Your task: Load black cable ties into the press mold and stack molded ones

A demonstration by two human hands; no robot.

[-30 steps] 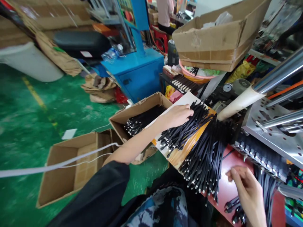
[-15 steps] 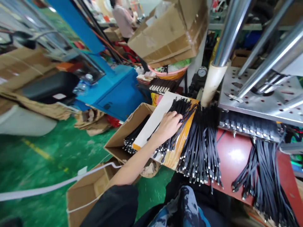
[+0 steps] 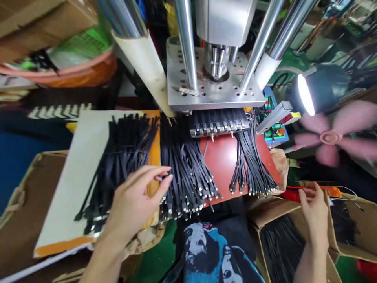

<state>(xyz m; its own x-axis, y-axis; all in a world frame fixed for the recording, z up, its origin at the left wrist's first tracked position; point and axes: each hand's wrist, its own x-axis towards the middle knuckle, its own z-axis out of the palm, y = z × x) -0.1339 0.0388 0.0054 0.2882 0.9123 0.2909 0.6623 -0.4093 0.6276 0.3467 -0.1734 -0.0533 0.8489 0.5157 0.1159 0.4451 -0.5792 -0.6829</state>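
My left hand [image 3: 137, 200] hovers over the right edge of a board with black flat cables [image 3: 126, 137] on it, thumb and index finger apart, nothing visible between them. Just past its fingertips a thick row of black cables [image 3: 184, 169] with metal plug ends hangs over the red tabletop [image 3: 219, 161]. At the far right my right hand [image 3: 315, 208] is above the cardboard boxes, fingers apart, close to a red and orange object [image 3: 332, 191] whose kind I cannot make out. No held thing shows in it.
A metal press [image 3: 216, 94] with upright rods stands over a fixture [image 3: 219, 124] lined with plugs. Another cable bundle [image 3: 253, 165] lies to its right. A lamp [image 3: 321, 88] and a pink fan [image 3: 328, 137] are at the right. An open box [image 3: 257, 224] holds black cables.
My view has swung right towards the press. My left hand has come off the cables on the board and moved to their right. My right hand has come into view.
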